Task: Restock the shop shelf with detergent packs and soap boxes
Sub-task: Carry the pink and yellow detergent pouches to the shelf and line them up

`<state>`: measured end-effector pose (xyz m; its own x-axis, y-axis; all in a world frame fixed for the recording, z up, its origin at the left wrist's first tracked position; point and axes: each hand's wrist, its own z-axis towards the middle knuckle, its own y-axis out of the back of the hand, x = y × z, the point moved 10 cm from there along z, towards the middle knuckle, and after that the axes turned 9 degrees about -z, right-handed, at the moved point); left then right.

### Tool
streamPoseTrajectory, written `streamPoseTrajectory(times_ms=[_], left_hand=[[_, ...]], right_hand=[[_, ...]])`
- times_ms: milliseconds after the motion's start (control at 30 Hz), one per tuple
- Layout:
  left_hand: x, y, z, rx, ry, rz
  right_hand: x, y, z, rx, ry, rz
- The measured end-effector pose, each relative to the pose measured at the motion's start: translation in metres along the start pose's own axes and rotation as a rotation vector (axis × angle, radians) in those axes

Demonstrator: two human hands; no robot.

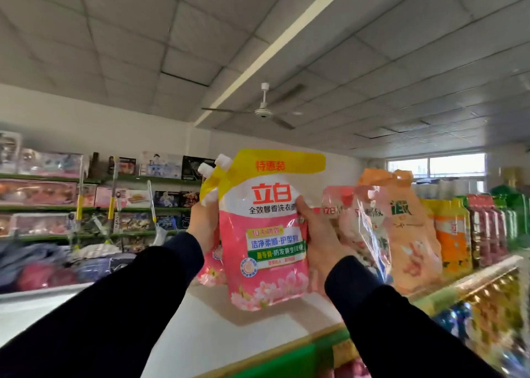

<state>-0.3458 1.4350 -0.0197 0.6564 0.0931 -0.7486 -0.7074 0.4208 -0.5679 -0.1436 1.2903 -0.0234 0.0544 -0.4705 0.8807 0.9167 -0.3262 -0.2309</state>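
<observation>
Both hands grip a stack of glossy pink-and-yellow spouted detergent pouches (265, 228): left hand (202, 225) behind, right hand (318, 234) w/ thumb on front, held just above white shelf top (229, 334). Orange and pink packs (407, 234) already stand at right; approx. midway, bare space left. No soap boxes visible. Tiled ceiling, ceiling fan (262, 110).

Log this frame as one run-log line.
phase: placing | left hand: gripping pink detergent pouches | right hand: gripping same | shelf top: bare spot below | neighbours: orange pouch on right

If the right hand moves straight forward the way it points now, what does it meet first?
Probably the clear-wrapped pink detergent packs standing on the shelf top, just beyond the right hand; depth is unclear.
</observation>
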Motion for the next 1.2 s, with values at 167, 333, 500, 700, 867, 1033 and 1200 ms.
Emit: streamPoseTrajectory(times_ms=[167,333,500,700,867,1033,1200], left_hand=[[0.042,0.002,0.033,0.080,0.175,-0.049],[0.055,0.004,0.051,0.174,0.204,0.129],[0.041,0.013,0.045,0.258,0.250,0.132],[0.031,0.014,0.011,0.345,0.076,0.489],[0.047,0.022,-0.002,0.366,0.006,0.581],[0.046,0.017,0.000,0.327,-0.164,0.619],[0.042,0.023,-0.001,0.241,-0.227,0.625]], right_hand=[[-0.054,-0.009,0.045,0.021,-0.061,0.095],[-0.092,0.002,0.067,-0.001,-0.155,-0.047],[-0.102,0.014,0.069,0.022,-0.185,-0.221],[-0.102,0.010,0.063,-0.032,-0.225,-0.163],[-0.105,0.004,0.068,-0.101,-0.277,-0.117],[-0.106,0.003,0.069,-0.204,-0.252,-0.114],[-0.106,0.002,0.076,-0.181,-0.247,-0.143]])
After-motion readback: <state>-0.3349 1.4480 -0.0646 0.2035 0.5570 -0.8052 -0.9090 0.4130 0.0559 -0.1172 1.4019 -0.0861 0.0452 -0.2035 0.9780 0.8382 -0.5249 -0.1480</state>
